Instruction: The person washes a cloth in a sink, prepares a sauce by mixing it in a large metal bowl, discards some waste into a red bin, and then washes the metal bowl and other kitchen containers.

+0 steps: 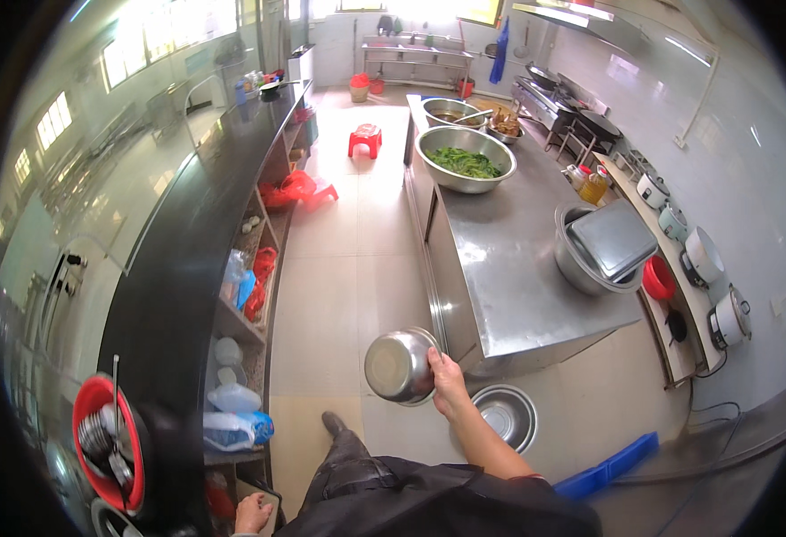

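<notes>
My right hand (447,382) grips the rim of a stainless-steel bowl (391,368), held above the floor in the aisle. The bowl is tipped over, with its round base turned up and to the left. Below my right forearm, a second steel basin (506,417) sits on the floor, partly hidden by the arm. At the bottom edge, my left hand (252,514) hangs with loosely bent fingers and nothing visible in it. It is beside the lower end of the shelf unit, over a light-coloured container (269,505).
A steel worktable (520,295) on the right carries a bowl of leafy greens (465,161) and stacked steel pans (613,238). The dark counter (165,268) on the left holds a red utensil basin (134,429). Red stool (365,139) ahead; blue plastic piece (611,465) at lower right.
</notes>
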A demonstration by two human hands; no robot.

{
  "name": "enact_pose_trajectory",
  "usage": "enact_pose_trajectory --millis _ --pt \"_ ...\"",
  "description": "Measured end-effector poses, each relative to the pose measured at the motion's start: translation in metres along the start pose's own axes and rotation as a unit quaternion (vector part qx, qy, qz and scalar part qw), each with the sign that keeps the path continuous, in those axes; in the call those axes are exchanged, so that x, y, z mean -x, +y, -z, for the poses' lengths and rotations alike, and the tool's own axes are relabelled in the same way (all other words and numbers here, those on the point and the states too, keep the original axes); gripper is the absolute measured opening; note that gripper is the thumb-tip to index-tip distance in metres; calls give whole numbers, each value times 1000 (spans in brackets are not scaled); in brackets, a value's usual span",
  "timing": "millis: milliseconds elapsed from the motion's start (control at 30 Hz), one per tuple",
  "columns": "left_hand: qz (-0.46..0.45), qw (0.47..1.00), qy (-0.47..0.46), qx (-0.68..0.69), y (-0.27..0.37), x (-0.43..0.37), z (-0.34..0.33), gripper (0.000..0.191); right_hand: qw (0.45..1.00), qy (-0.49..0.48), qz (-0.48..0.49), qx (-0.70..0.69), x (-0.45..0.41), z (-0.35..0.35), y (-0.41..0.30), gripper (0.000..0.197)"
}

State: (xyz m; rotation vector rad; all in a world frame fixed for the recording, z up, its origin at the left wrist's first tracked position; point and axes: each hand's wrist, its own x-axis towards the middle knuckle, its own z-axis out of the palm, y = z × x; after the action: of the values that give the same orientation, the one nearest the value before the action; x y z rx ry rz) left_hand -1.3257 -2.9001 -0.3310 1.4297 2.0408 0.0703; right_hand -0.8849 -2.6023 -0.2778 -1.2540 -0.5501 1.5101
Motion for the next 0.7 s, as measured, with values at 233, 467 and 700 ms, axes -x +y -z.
enact_pose_trajectory --millis 233,467,700 --pt "-30 999 -17 -31 41 -211 57 42 985 16 16 169 -81 -27 -41 35" --pt "-185 977 -62 -81 161 -395 161 37 875 155 175 423 -181 -36 -101 29" --pt "-337 935 -4 -113 287 -579 225 39 729 383 332 460 -279 30 -171 17"
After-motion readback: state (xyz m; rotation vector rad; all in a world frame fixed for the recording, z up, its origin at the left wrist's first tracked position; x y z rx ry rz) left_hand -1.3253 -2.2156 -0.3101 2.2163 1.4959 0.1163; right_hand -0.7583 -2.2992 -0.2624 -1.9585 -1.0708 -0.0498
